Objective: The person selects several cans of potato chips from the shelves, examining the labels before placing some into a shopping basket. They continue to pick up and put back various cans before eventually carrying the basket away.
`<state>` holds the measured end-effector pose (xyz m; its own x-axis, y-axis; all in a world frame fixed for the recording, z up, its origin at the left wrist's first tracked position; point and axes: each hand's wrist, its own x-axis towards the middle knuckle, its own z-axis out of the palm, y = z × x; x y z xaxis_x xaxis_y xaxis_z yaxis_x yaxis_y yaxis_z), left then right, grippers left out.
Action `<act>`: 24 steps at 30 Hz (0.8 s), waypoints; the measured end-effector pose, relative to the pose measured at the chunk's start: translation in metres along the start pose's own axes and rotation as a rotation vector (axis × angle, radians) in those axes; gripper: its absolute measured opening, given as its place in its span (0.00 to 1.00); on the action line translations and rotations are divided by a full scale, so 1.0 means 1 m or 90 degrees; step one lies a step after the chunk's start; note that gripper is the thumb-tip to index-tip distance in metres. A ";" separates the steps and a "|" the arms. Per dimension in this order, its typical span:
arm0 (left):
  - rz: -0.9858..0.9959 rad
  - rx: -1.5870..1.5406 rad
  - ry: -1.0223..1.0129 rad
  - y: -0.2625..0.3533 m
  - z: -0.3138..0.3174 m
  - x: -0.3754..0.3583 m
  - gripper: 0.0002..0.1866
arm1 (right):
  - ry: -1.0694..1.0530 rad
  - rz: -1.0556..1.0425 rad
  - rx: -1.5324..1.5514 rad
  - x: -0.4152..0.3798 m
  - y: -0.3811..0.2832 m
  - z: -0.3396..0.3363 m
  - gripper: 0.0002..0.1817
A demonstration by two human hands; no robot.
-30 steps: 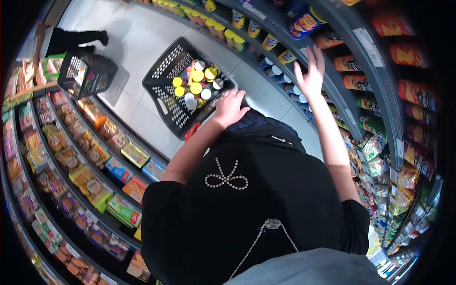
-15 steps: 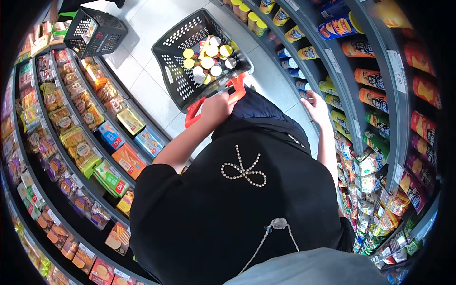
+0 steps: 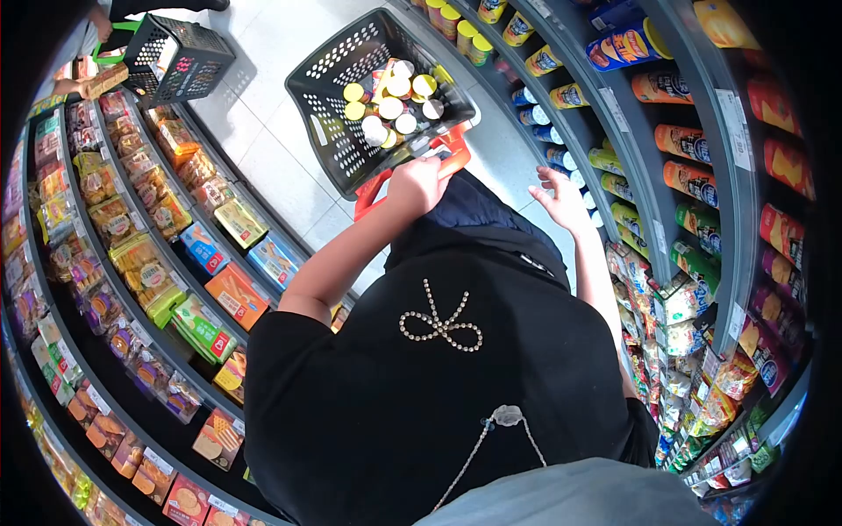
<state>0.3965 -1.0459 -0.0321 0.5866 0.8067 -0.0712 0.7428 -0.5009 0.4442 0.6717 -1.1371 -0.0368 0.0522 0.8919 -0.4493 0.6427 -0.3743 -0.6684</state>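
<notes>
My left hand (image 3: 417, 186) is closed around the red handle (image 3: 454, 151) of a black shopping basket (image 3: 326, 123). The basket is perforated and tilted in front of me. Several canisters (image 3: 390, 108) with yellow and white lids lie in it. My right hand (image 3: 561, 198) is empty, its fingers apart. It hovers between my body and the right shelf, nearest to a row of canisters with pale lids (image 3: 561, 159); I see no contact with them.
Snack canisters and bags fill the right shelf (image 3: 730, 131). Packaged biscuits and cakes line the left shelf (image 3: 195, 346). At the upper left, another person's hand (image 3: 72, 87) holds a brown package (image 3: 107, 79) beside a second black basket (image 3: 189, 66).
My right hand has moved slightly left, away from the right shelf. The basket and my left hand have shifted a little to the right. The other person's hand now holds a brown package.
</notes>
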 end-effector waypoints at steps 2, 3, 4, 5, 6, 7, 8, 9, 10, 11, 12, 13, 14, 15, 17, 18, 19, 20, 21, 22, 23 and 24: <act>-0.016 -0.014 -0.013 0.008 0.001 0.001 0.13 | -0.009 -0.026 0.015 0.000 -0.011 0.001 0.27; -0.025 -0.021 -0.020 0.011 0.002 0.002 0.13 | -0.017 -0.044 0.021 0.000 -0.015 0.002 0.27; -0.021 -0.032 -0.037 0.014 0.003 0.003 0.13 | -0.025 -0.062 0.026 0.001 -0.022 0.003 0.27; -0.020 -0.038 -0.033 0.017 0.005 0.002 0.13 | -0.029 -0.087 0.024 0.002 -0.032 0.004 0.28; -0.020 -0.045 -0.028 0.020 0.008 0.002 0.13 | -0.033 -0.113 0.022 0.003 -0.046 0.004 0.29; -0.021 -0.050 -0.024 0.023 0.009 0.003 0.13 | -0.038 -0.138 0.022 0.004 -0.055 0.008 0.30; -0.023 -0.052 -0.036 0.028 0.008 0.003 0.13 | -0.038 -0.169 0.015 0.007 -0.060 0.015 0.33; -0.028 -0.049 -0.048 0.031 0.011 0.003 0.13 | -0.038 -0.179 -0.004 0.008 -0.067 0.019 0.34; -0.034 -0.046 -0.059 0.034 0.015 0.004 0.14 | -0.039 -0.190 -0.024 0.009 -0.078 0.022 0.35; -0.038 -0.042 -0.069 0.036 0.017 0.005 0.14 | -0.037 -0.202 -0.042 0.011 -0.085 0.025 0.35; -0.040 -0.033 -0.096 0.037 0.015 0.007 0.15 | -0.023 -0.209 -0.107 0.014 -0.085 0.033 0.35; -0.024 -0.046 -0.087 0.035 0.014 0.006 0.15 | -0.017 -0.224 -0.152 0.017 -0.086 0.038 0.35; -0.007 -0.060 -0.078 0.032 0.011 0.004 0.15 | -0.009 -0.238 -0.198 0.020 -0.088 0.042 0.35; 0.011 -0.074 -0.068 0.030 0.008 0.004 0.16 | 0.000 -0.252 -0.246 0.023 -0.089 0.045 0.34; 0.002 -0.145 -0.153 0.016 -0.014 0.005 0.20 | 0.012 -0.253 -0.247 0.024 -0.091 0.049 0.33; -0.009 -0.176 -0.170 0.009 -0.022 0.005 0.22 | 0.010 -0.257 -0.245 0.025 -0.091 0.049 0.32; -0.019 -0.207 -0.186 0.005 -0.034 0.009 0.23 | 0.009 -0.260 -0.242 0.025 -0.092 0.049 0.32; -0.092 -0.281 -0.198 0.003 -0.047 0.013 0.27 | 0.014 -0.262 -0.231 0.025 -0.093 0.049 0.30; -0.123 -0.256 -0.209 -0.011 -0.040 0.012 0.27 | 0.014 -0.262 -0.231 0.025 -0.095 0.049 0.29; -0.141 -0.236 -0.212 -0.019 -0.039 0.012 0.27 | 0.014 -0.264 -0.231 0.026 -0.096 0.048 0.28; -0.160 -0.216 -0.214 -0.027 -0.038 0.013 0.28 | 0.013 -0.266 -0.231 0.026 -0.097 0.048 0.27; -0.191 -0.191 -0.243 -0.037 -0.032 0.014 0.27 | 0.014 -0.263 -0.233 0.027 -0.097 0.048 0.25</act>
<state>0.3668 -1.0064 -0.0205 0.4802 0.7014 -0.5266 0.8035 -0.1110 0.5849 0.5739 -1.0883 -0.0124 -0.2464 0.9526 -0.1782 0.8367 0.1163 -0.5351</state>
